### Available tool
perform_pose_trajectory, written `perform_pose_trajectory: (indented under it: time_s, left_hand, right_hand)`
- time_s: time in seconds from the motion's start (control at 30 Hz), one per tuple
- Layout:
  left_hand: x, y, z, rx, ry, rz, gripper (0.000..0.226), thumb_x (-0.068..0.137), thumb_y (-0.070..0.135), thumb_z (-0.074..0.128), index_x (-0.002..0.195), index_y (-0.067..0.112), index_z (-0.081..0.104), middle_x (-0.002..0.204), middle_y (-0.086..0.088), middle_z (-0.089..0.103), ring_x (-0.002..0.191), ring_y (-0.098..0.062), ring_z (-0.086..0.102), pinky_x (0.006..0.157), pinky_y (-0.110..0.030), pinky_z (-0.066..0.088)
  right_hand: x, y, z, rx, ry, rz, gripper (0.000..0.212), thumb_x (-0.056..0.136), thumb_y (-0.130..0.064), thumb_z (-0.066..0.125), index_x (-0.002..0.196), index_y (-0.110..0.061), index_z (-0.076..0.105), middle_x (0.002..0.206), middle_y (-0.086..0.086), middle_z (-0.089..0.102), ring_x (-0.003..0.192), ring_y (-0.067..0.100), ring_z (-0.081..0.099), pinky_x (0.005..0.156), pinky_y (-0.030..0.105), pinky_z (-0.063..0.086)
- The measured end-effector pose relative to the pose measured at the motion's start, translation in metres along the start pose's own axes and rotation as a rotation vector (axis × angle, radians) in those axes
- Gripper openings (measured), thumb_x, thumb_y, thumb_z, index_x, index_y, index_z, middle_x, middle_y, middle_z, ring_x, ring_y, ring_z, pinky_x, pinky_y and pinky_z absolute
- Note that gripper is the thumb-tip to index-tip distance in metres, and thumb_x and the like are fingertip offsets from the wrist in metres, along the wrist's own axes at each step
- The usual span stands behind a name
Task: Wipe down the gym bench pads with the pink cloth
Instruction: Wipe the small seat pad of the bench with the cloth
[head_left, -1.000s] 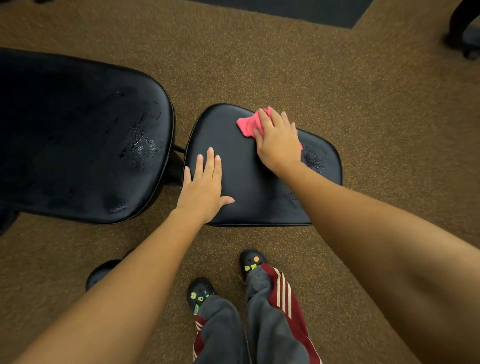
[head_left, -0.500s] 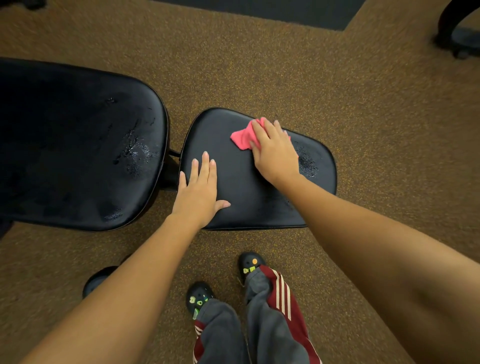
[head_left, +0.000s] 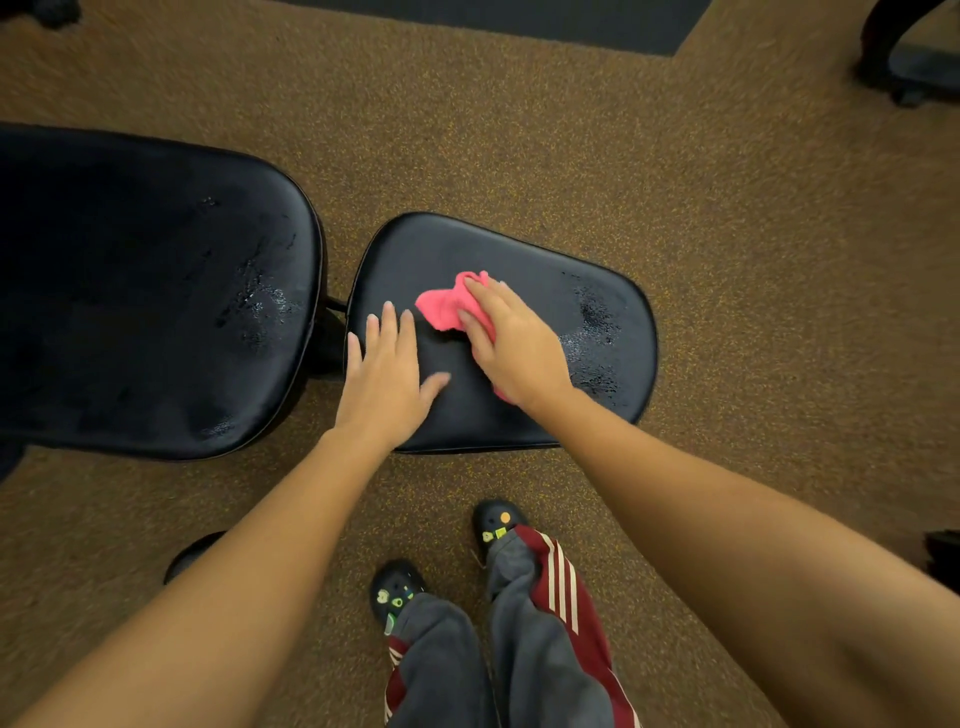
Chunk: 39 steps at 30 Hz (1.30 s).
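Grey trousers, maroon side panels, cream stripes; black clogs, coloured charms.

Left hand flat mid-frame, fingers spread; right hand just right of it, palm-down, fingers nearly straight.

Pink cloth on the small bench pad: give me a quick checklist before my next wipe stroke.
1. Pink cloth pressed under the right hand: ok.
2. Left hand flat on the small pad, beside the cloth: ok.
3. Small pad dry all over: not ok, a wet patch shows on its right part.
4. Large pad dry: not ok, wet marks lie near its right edge.
5. Cloth clean enough to go on: cannot tell, most of it is hidden under the hand.
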<state>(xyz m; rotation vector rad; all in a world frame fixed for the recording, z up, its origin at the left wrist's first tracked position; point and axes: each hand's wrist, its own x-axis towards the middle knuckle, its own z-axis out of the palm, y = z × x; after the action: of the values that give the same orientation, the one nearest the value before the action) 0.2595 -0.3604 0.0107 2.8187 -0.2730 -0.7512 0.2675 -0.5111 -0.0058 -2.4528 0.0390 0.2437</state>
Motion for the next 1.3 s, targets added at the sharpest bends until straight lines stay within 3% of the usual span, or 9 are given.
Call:
perform_pose_trajectory:
  time_s: [0.1, 0.2, 0.4, 0.5, 0.63, 0.77, 0.9, 1.0, 1.3]
  left_hand:
    - [-0.005, 0.022, -0.006, -0.569, 0.191, -0.082, 0.057, 0.099, 0.035, 0.037, 0.147, 0.009, 0.021, 0.155, -0.009, 0.022, 0.143, -0.021, 0.019, 0.115, -0.033, 0.015]
    - [-0.005, 0.050, -0.020, -0.914, 0.243, -0.110, 0.047, 0.099, 0.037, 0.035, 0.142, 0.020, 0.035, 0.144, 0.000, 0.044, 0.131, -0.012, 0.041, 0.103, -0.023, 0.031]
    - [0.003, 0.063, -0.029, -1.289, 0.145, -0.191, 0.049, 0.092, 0.039, 0.052, 0.138, 0.026, 0.041, 0.132, 0.007, 0.055, 0.118, -0.007, 0.054, 0.100, -0.025, 0.042]
    - [0.002, 0.063, -0.021, -1.239, 0.157, -0.231, 0.048, 0.088, 0.032, 0.060, 0.133, 0.025, 0.045, 0.121, 0.009, 0.059, 0.107, -0.005, 0.057, 0.095, -0.024, 0.044]
    - [-0.002, 0.074, -0.015, -0.995, 0.286, -0.188, 0.042, 0.085, 0.024, 0.063, 0.121, 0.019, 0.043, 0.099, 0.006, 0.057, 0.089, -0.010, 0.055, 0.073, -0.014, 0.035]
    - [0.002, 0.086, -0.004, -0.768, 0.328, -0.030, 0.035, 0.085, 0.020, 0.064, 0.117, 0.016, 0.051, 0.114, -0.003, 0.047, 0.090, -0.003, 0.042, 0.077, -0.005, 0.027]
    - [0.004, 0.097, 0.018, -0.526, 0.210, 0.124, 0.040, 0.088, 0.023, 0.062, 0.126, 0.019, 0.053, 0.123, -0.006, 0.039, 0.107, -0.019, 0.048, 0.094, -0.023, 0.037]
    - [0.006, 0.101, 0.030, -0.351, 0.158, 0.147, 0.045, 0.091, 0.026, 0.058, 0.134, 0.017, 0.049, 0.127, -0.008, 0.042, 0.117, -0.027, 0.043, 0.098, -0.042, 0.041]
    - [-0.003, 0.098, 0.033, -0.148, 0.150, 0.344, 0.039, 0.088, 0.023, 0.061, 0.125, 0.013, 0.056, 0.115, -0.014, 0.052, 0.099, -0.032, 0.051, 0.086, -0.046, 0.046]
  right_hand:
    - [-0.014, -0.021, -0.011, 0.354, 0.104, 0.183, 0.033, 0.097, -0.036, 0.045, 0.125, -0.018, 0.048, 0.123, 0.003, 0.061, 0.112, 0.020, 0.057, 0.089, 0.032, 0.045]
    - [-0.014, -0.042, -0.018, 0.636, 0.107, 0.377, 0.031, 0.099, -0.038, 0.038, 0.109, -0.011, 0.049, 0.099, 0.001, 0.062, 0.091, 0.017, 0.058, 0.076, 0.026, 0.040]
    - [-0.013, -0.038, -0.018, 0.981, 0.006, 0.487, 0.059, 0.092, -0.056, 0.026, 0.115, -0.019, 0.065, 0.113, 0.004, 0.068, 0.109, 0.016, 0.061, 0.103, 0.042, 0.043]
    - [-0.018, -0.024, -0.025, 0.860, -0.006, 0.464, 0.063, 0.088, -0.059, 0.025, 0.112, -0.020, 0.068, 0.118, 0.000, 0.067, 0.114, 0.014, 0.059, 0.106, 0.041, 0.039]
    - [-0.018, 0.002, -0.046, 0.604, 0.244, 0.455, 0.046, 0.103, -0.030, 0.027, 0.105, -0.010, 0.068, 0.120, 0.004, 0.062, 0.116, 0.013, 0.051, 0.094, 0.019, 0.029]
    - [-0.011, 0.049, -0.057, 0.373, 0.490, 0.534, 0.035, 0.100, -0.022, 0.032, 0.115, -0.003, 0.057, 0.126, 0.016, 0.056, 0.129, 0.031, 0.042, 0.107, 0.036, 0.029]
    - [-0.010, 0.088, -0.062, 0.222, 0.399, 0.618, 0.042, 0.101, -0.018, 0.029, 0.141, -0.009, 0.038, 0.153, 0.010, 0.028, 0.145, 0.026, 0.011, 0.119, 0.039, 0.007]
    - [-0.008, 0.103, -0.060, 0.191, 0.284, 0.570, 0.044, 0.101, -0.017, 0.027, 0.145, -0.008, 0.032, 0.155, 0.011, 0.025, 0.145, 0.026, 0.012, 0.117, 0.032, 0.008]
    - [-0.007, 0.104, -0.049, 0.136, 0.234, 0.545, 0.047, 0.101, -0.020, 0.032, 0.146, -0.008, 0.030, 0.154, 0.010, 0.027, 0.144, 0.025, 0.018, 0.118, 0.037, 0.014]
